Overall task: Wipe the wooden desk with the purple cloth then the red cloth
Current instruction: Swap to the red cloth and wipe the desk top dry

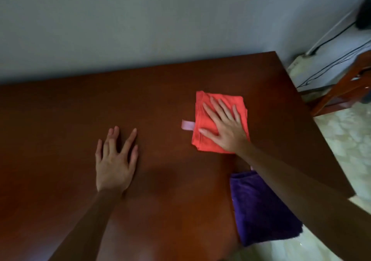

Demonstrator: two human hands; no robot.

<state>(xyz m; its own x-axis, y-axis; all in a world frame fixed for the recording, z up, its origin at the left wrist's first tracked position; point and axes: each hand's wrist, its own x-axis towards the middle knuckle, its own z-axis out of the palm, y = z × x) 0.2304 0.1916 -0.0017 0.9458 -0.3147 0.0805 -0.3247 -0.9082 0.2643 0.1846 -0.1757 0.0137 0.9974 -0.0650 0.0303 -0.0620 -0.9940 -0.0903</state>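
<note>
my right hand [222,123] lies flat and spread wide, palm down, on top of the red cloth [208,140]; my fingers fan toward the wall and my thumb points left along the cloth's near part. nothing is gripped, the palm just presses on the fabric. the red cloth is folded into a rough square and sits on the right half of the wooden desk [160,91], well in from the far edge and a little in from the right edge. a small pale loop tag [187,124] sticks out of its left side and lies on the wood.

my left hand [115,158] is also flat on the desk, palm down, fingers open and slightly apart, holding nothing. it rests on bare wood well apart from the red cloth, to its left and nearer to me.

under my right forearm, near the desk's front right part, lies the purple cloth [259,208], folded and dark, with its near end hanging past the desk edge. it is apart from the red cloth, with a strip of wood between them.

past the desk's right edge there is a pale patterned floor [345,144], a wooden chair [345,87] and some black cables [329,65] running along the grey wall [140,25].
</note>
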